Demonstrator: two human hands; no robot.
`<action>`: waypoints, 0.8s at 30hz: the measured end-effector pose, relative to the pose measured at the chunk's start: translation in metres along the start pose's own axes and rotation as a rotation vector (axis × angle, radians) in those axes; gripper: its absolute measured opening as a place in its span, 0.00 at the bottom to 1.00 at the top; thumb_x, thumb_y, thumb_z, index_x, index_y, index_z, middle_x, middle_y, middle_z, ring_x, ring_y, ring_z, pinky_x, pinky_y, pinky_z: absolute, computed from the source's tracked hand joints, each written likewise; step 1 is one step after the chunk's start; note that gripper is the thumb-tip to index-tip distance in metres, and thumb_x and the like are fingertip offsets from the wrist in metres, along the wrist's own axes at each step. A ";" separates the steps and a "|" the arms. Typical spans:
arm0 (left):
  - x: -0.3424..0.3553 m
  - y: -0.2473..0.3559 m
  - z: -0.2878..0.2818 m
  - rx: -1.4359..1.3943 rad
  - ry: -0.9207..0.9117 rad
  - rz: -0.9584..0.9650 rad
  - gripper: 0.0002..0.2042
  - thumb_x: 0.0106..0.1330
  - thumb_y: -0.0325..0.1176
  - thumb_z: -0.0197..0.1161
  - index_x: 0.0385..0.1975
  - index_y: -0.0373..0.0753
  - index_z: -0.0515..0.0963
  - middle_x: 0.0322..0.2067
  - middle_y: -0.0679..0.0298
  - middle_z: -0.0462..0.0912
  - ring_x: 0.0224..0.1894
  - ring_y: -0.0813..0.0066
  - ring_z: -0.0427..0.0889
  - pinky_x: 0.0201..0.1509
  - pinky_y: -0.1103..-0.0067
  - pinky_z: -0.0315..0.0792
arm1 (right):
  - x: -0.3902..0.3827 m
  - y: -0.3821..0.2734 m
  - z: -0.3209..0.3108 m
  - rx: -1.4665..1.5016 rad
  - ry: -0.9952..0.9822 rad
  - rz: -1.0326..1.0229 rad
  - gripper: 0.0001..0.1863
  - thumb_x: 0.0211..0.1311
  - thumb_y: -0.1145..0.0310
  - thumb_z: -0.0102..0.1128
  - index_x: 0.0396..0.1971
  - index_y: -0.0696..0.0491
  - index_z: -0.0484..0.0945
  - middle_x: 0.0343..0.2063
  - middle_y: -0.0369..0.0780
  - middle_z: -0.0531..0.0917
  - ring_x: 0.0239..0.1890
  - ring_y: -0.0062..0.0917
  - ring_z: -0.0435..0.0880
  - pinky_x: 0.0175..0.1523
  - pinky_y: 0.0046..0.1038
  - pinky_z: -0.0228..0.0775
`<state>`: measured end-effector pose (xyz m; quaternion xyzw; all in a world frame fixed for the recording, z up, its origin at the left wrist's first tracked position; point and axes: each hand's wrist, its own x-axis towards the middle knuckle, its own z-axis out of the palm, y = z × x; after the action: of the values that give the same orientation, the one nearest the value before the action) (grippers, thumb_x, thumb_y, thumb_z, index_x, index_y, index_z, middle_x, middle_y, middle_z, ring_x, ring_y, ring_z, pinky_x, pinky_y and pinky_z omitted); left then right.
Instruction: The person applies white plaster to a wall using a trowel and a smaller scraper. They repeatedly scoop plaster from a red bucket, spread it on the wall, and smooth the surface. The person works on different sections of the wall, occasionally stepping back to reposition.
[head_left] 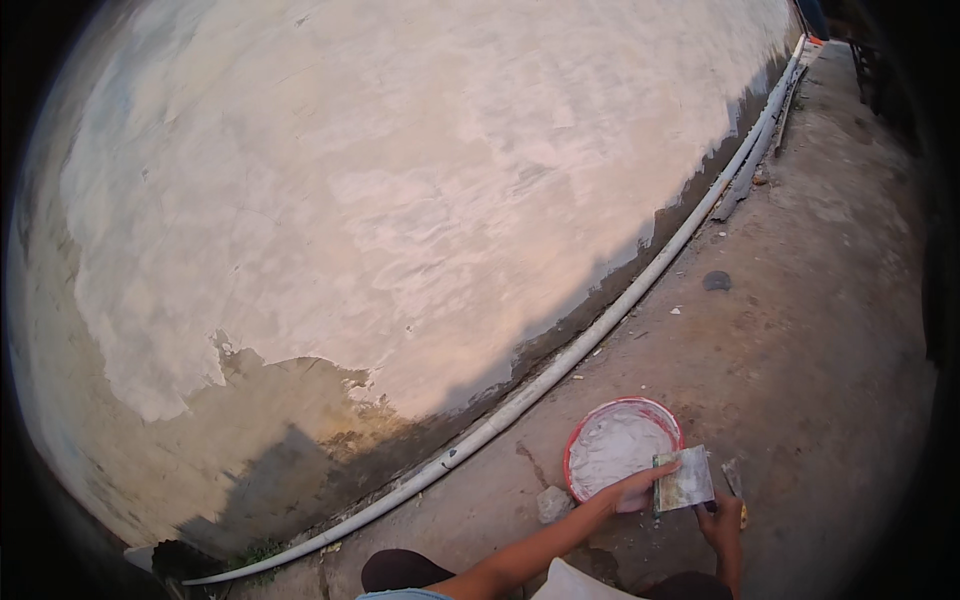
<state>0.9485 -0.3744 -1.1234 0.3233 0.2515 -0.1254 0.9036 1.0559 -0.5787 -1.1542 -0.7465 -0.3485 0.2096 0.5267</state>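
Observation:
A square, pale plate smeared with white and greenish-grey paste is tilted up between my hands. My left hand is closed on its left edge, thumb lying over the face. At the plate's lower right corner my right hand is closed around a dark handle; the frame does not show whether this belongs to the plate or to a tool behind it. Just left of and beyond the plate stands a round red basin holding white plaster paste. Beside my right hand is a putty knife with a yellowish handle.
A large wall, mostly coated whitish, has bare grey patches low down. Along its foot runs a long white pipe. A stone lump sits beside the basin. A dark flat piece and small chips lie on the concrete ground.

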 end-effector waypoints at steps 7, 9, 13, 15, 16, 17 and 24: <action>0.012 0.010 -0.002 0.036 -0.037 -0.036 0.25 0.72 0.47 0.56 0.61 0.37 0.68 0.55 0.59 0.79 0.56 0.69 0.79 0.63 0.70 0.72 | 0.003 -0.009 -0.005 -0.071 0.037 -0.187 0.14 0.47 0.77 0.66 0.37 0.61 0.83 0.29 0.51 0.85 0.33 0.42 0.87 0.40 0.35 0.76; 0.009 0.016 0.008 -0.036 -0.055 -0.014 0.25 0.72 0.47 0.56 0.61 0.36 0.68 0.56 0.58 0.78 0.56 0.68 0.79 0.63 0.70 0.72 | 0.003 -0.004 -0.002 -0.075 0.087 -0.216 0.13 0.47 0.77 0.67 0.36 0.61 0.82 0.31 0.51 0.85 0.34 0.43 0.86 0.40 0.35 0.76; 0.010 0.016 0.000 -0.097 -0.092 0.007 0.23 0.71 0.47 0.59 0.59 0.39 0.70 0.54 0.61 0.79 0.55 0.68 0.80 0.61 0.68 0.73 | 0.004 -0.002 -0.001 -0.097 0.121 -0.234 0.13 0.47 0.76 0.67 0.35 0.61 0.80 0.33 0.51 0.84 0.36 0.44 0.86 0.41 0.34 0.76; 0.008 0.020 0.009 -0.029 -0.057 0.006 0.23 0.72 0.47 0.58 0.60 0.38 0.69 0.54 0.60 0.79 0.55 0.68 0.80 0.62 0.68 0.73 | 0.005 -0.011 0.001 -0.050 0.206 -0.204 0.12 0.46 0.77 0.68 0.34 0.61 0.80 0.32 0.51 0.84 0.36 0.44 0.85 0.41 0.35 0.75; 0.007 0.023 0.013 0.005 -0.039 0.007 0.24 0.72 0.46 0.58 0.60 0.38 0.69 0.55 0.60 0.79 0.55 0.68 0.80 0.62 0.68 0.73 | 0.006 -0.013 0.001 -0.026 0.247 -0.189 0.12 0.46 0.77 0.68 0.34 0.61 0.80 0.32 0.50 0.84 0.35 0.44 0.85 0.41 0.35 0.75; 0.006 0.026 0.014 0.023 -0.052 -0.011 0.24 0.72 0.46 0.59 0.60 0.38 0.69 0.54 0.60 0.79 0.55 0.69 0.80 0.62 0.68 0.73 | 0.008 -0.014 0.001 -0.028 0.233 -0.219 0.12 0.46 0.77 0.68 0.33 0.61 0.80 0.31 0.50 0.84 0.35 0.44 0.85 0.41 0.35 0.75; 0.005 0.031 0.002 0.022 -0.057 -0.021 0.24 0.72 0.47 0.58 0.61 0.38 0.69 0.56 0.59 0.79 0.56 0.69 0.79 0.62 0.69 0.73 | 0.003 -0.011 0.008 -0.009 0.195 -0.172 0.09 0.46 0.76 0.68 0.30 0.60 0.80 0.28 0.49 0.82 0.35 0.42 0.85 0.38 0.35 0.75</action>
<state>0.9653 -0.3527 -1.1089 0.3268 0.2276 -0.1470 0.9054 1.0495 -0.5697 -1.1468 -0.7330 -0.3596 0.0884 0.5706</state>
